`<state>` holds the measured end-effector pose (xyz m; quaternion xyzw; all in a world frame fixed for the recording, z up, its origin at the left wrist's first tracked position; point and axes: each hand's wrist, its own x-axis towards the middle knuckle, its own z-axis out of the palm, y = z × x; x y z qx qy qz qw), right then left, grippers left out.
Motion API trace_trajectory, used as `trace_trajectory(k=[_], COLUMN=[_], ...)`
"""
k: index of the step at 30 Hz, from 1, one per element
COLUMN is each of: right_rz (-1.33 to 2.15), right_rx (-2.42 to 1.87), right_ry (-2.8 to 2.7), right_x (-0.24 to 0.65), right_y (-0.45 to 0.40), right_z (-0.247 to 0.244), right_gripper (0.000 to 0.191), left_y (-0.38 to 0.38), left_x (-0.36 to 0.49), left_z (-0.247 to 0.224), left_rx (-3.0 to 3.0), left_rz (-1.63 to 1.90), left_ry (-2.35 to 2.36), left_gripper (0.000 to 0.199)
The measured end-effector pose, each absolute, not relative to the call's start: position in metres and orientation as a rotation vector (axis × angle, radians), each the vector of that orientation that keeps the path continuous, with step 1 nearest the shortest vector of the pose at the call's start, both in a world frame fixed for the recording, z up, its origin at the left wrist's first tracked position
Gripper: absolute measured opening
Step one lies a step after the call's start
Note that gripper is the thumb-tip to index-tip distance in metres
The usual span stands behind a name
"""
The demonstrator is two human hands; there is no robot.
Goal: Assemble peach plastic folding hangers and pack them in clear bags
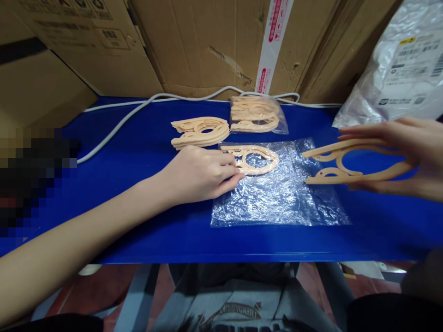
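Note:
A clear plastic bag (pixel 263 203) lies flat on the blue table with one beige folding hanger (pixel 273 161), folded up, inside its upper left part. My left hand (pixel 204 175) is closed at the bag's left edge, fingers curled over the near end of that hanger. On the right, my right hand (pixel 408 161) grips another beige folded hanger (pixel 346 174) by its rounded end, thumb below and fingers above. Its two straight tips point left, over the bag's right side. Behind my left hand sits a loose stack of folded hangers (pixel 204 133).
A filled clear bag of hangers (pixel 258 113) stands at the table's back. A white cable (pixel 155 97) runs along the rear edge before cardboard boxes (pixel 214 46). A labelled plastic parcel (pixel 398 69) is at back right. The blue table's front edge (pixel 221 257) lies near my lap.

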<state>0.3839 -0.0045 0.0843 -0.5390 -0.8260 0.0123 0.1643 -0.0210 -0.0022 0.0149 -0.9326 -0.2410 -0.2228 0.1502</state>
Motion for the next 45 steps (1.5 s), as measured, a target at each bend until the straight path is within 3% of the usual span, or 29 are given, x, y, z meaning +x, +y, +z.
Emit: trace_trajectory(k=[2,9,13,21,29,42,45], right_rz=[0.026,0.148,0.355,0.058,0.267,0.424,0.463], right_rx=[-1.449,-1.250,-1.393,-1.754,-1.372,-1.272,-1.453], right_ry=[-2.545,-2.743,-2.722,-2.581,-2.758,-2.881,-2.826], right_x=[0.371,0.366,0.356,0.364,0.348,0.315,0.332], right_y=[-0.006,-0.008,-0.013,-0.001,-0.012,-0.013,-0.006], right_z=[0.089,0.082,0.084,0.091,0.085,0.064,0.068], right_gripper=[0.092,0.074,0.072,0.098,0.067,0.080,0.085], left_y=[-0.002,-0.003,-0.002,-0.003,-0.003,-0.003,-0.005], left_x=[-0.021,-0.022,-0.022,-0.020,-0.022,-0.021,-0.021], left_z=[0.015,0.014,0.014,0.016,0.014,0.016,0.019], left_rx=[-2.672,-2.677,-2.690,-2.687,-2.689,-2.701,-2.761], left_rz=[-0.637,-0.644,-0.627,-0.623,-0.613,-0.587,-0.519], left_ry=[-0.694,-0.685,-0.688,-0.680,-0.692,-0.701,-0.717], left_gripper=[0.031,0.031,0.032,0.033,0.033,0.033,0.047])
